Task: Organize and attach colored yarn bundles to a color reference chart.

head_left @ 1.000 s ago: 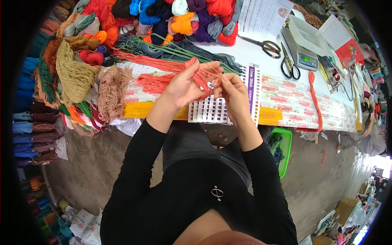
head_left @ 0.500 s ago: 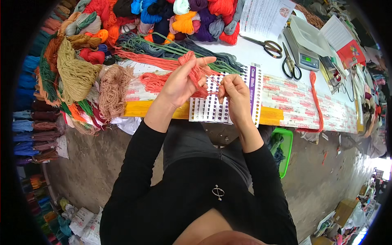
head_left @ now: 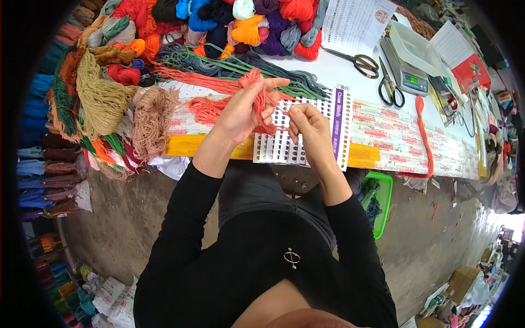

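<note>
My left hand (head_left: 239, 117) is curled around coral embroidery thread (head_left: 262, 112), which loops over the palm and between the fingers; its index finger points right. To the right, my right hand (head_left: 313, 130) pinches thin strands drawn from that thread. Both hands hover over white punched thread cards (head_left: 280, 156), one with a purple strip (head_left: 338, 112). A long coral bundle (head_left: 199, 82) runs left from my left hand across the table, and a coral heap (head_left: 203, 112) lies beside the wrist. The strand ends at my right fingertips are too fine to make out.
Dark green thread bundles (head_left: 284, 75) lie beyond my hands. Colourful skeins (head_left: 249, 30) pile up at the back; beige hanks (head_left: 101, 95) sit left. Two scissors (head_left: 363, 64), a scale (head_left: 410, 79) and a coral strand bundle (head_left: 424, 136) are right. A green basket (head_left: 387, 208) stands below the table.
My right hand has shifted slightly left and down, its fingers turned toward the left hand. My left hand stays in place, its lower fingers moved slightly.
</note>
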`<state>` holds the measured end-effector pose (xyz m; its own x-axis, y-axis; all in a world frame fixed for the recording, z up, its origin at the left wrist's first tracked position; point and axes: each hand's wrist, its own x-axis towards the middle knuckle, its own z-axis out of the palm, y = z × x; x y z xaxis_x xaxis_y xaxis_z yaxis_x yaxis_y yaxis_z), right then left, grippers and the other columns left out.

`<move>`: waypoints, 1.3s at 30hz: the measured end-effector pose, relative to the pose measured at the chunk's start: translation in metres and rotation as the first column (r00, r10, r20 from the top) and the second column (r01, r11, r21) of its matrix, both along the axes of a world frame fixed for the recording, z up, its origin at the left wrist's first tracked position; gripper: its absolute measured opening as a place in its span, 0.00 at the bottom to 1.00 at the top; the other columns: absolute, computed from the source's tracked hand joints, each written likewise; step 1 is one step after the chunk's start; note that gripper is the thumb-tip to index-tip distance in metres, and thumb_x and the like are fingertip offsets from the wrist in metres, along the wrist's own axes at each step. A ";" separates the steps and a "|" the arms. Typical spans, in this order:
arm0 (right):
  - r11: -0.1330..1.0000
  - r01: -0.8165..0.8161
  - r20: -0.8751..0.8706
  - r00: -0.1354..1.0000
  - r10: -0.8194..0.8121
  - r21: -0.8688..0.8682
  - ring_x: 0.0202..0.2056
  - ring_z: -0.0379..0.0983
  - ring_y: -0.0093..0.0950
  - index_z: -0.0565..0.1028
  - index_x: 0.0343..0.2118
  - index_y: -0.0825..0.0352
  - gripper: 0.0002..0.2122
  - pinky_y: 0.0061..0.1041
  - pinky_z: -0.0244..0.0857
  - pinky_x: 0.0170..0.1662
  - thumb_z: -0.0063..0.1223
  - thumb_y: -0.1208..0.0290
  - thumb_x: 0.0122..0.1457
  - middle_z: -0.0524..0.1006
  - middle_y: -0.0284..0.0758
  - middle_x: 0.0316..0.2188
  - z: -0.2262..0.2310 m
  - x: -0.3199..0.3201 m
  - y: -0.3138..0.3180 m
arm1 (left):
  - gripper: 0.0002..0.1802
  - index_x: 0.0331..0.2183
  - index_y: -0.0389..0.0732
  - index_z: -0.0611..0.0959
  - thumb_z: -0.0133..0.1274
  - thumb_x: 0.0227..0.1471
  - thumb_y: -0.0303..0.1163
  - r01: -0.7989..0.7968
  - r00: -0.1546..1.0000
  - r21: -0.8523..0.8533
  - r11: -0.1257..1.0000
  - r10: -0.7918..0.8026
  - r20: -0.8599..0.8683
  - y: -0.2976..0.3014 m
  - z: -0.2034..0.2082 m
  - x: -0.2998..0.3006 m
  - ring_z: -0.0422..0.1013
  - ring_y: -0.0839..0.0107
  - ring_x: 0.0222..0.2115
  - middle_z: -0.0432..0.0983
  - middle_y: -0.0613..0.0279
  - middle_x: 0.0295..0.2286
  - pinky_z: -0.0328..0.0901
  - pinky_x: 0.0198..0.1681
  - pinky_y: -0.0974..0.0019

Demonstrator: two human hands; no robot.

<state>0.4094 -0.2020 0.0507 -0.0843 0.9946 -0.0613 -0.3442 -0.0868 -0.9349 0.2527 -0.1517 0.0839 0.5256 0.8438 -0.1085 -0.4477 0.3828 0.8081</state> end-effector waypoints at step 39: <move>0.837 0.537 -0.481 0.764 -0.431 0.103 0.52 0.62 0.36 0.69 0.38 0.74 0.10 0.39 0.60 0.53 0.40 0.71 0.60 0.68 0.47 0.46 0.031 0.179 -0.001 | 0.26 0.12 0.50 0.60 0.39 0.57 0.49 -0.400 0.915 -0.269 0.876 0.400 -0.054 0.041 -0.014 -0.175 0.43 0.82 0.09 0.46 0.77 0.09 0.36 0.11 0.76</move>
